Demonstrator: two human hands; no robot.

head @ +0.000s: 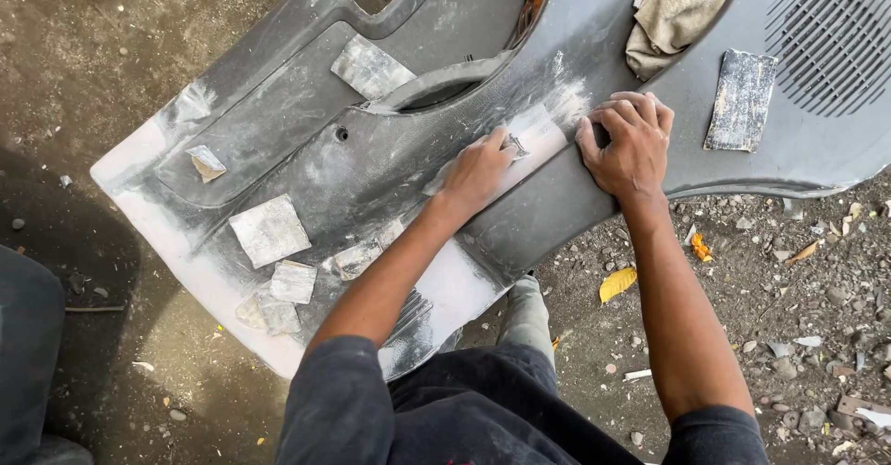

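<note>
The grey door panel (316, 159) runs off the top edge; the cloth (677, 10) is cropped too.

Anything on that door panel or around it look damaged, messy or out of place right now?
Yes. The grey door panel is blotched with white dust and scuffed patches, heaviest along its lower edge. Used sandpaper scraps lie scattered over it. The left hand and right hand press on a white patch.
</note>
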